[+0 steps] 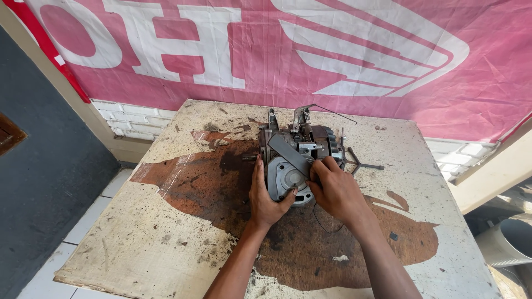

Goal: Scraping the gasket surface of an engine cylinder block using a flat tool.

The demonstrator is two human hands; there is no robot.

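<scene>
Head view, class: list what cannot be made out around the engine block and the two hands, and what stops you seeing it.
- Head view: near face of the engine block, covered by the left hand and right hand.
- Head view: end of the flat grey strip, hidden under the right hand's fingers.
- Head view: banner, cut off by the top edge.
- Head view: table near edge, cut off at the bottom.

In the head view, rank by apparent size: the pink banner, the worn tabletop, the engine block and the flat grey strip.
Largest to smallest as they look:
1. pink banner, though cropped by the frame
2. worn tabletop
3. engine block
4. flat grey strip, pinched by the right hand; the left hand steadies the block.
</scene>
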